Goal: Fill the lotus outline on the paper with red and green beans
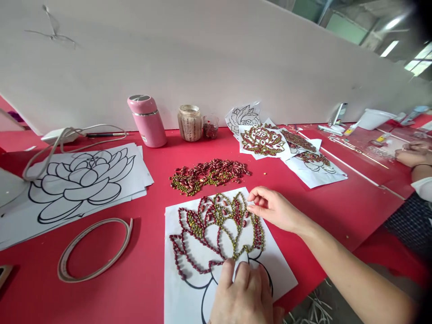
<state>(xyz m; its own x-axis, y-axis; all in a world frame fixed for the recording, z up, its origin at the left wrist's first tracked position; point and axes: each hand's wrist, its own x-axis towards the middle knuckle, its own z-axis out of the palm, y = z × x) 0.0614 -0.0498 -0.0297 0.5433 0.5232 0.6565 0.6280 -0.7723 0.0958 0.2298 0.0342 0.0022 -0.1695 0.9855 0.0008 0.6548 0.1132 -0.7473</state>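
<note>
A paper sheet (285, 276) with a lotus outline lies in front of me on the red table (151, 270). Red beans and green beans (216, 225) are stuck along its lines. My left hand (245, 292) rests on the lower part of the drawing, fingers pressed down flat near the flower's base. My right hand (273, 208) hovers at the flower's right petals, thumb and forefinger pinched together on something too small to make out. A loose pile of red and green beans (207, 173) lies just beyond the sheet.
A stack of blank lotus sheets (77, 184) lies at left with a tape loop (94, 247) below it. A pink flask (147, 119), a jar (189, 122) and a small cup (210, 127) stand at the back. Finished bean pictures (266, 141) lie at right. Another person's hands (413, 153) work at far right.
</note>
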